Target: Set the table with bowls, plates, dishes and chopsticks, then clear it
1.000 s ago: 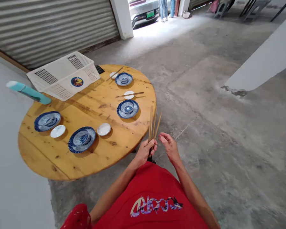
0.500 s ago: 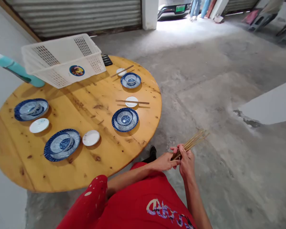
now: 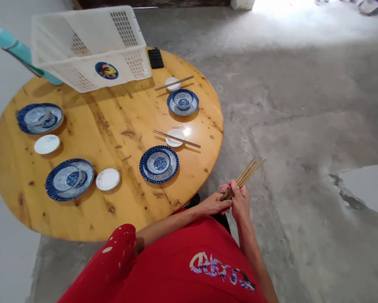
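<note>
A bundle of wooden chopsticks (image 3: 247, 171) is held in front of my waist, beyond the table's right edge. My left hand (image 3: 218, 203) grips its lower end. My right hand (image 3: 239, 201) is closed around the sticks just above, with the thumb on top, and the loose ends fan out up and to the right. On the round wooden table (image 3: 125, 219), one pair of chopsticks (image 3: 189, 142) lies across a small white dish (image 3: 175, 138). Farther back, another pair (image 3: 185, 80) rests on a second white dish (image 3: 173, 84).
Blue-patterned plates with bowls stand near (image 3: 159, 164), far (image 3: 183, 102), front left (image 3: 70, 179) and back left (image 3: 40, 118). Two white dishes (image 3: 108, 179) (image 3: 46, 144) hold no chopsticks. A white plastic basket (image 3: 122, 67), black phone-like object (image 3: 155, 58) and turquoise cylinder (image 3: 6, 40) are at the back.
The view has tilted down and shifted, so the shutter and car have mostly left the picture. Both hands still hold the chopstick bundle, now slightly left in view.
</note>
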Tool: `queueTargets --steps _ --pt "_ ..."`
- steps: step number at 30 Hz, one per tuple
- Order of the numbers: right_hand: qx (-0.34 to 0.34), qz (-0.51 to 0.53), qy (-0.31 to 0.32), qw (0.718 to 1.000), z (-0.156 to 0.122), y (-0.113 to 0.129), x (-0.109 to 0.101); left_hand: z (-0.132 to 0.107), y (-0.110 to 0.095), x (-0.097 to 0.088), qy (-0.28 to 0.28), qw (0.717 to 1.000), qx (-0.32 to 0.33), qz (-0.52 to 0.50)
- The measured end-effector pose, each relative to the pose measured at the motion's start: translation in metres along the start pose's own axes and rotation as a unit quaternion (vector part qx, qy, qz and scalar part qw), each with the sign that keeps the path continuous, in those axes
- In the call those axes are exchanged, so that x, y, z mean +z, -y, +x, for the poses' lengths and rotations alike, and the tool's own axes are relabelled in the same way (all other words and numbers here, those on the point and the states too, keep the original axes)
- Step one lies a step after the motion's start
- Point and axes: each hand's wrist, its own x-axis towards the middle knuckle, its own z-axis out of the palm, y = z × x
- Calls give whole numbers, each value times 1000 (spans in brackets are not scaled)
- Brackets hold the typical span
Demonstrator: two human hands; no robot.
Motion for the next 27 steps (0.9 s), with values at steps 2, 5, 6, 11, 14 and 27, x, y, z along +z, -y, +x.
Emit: queueTargets --steps 2,5,6,11,14,27 --pt "3 -17 36 999 18 7 6 6 -6 -5 -43 999 2 -17" --pt "-16 -60 109 992 48 19 19 22 -13 -12 -129 990 16 -57" --pt "-28 -77 138 987 59 23 23 28 -15 -15 -161 984 26 -72" --pt "-116 -145 272 944 115 53 21 57 -38 -36 -394 909 59 -124" --pt "-116 -156 281 940 152 70 -11 72 -49 -60 -569 801 58 -178" --pt "78 -146 125 978 260 54 -178 125 -38 -143 -796 554 43 -240"
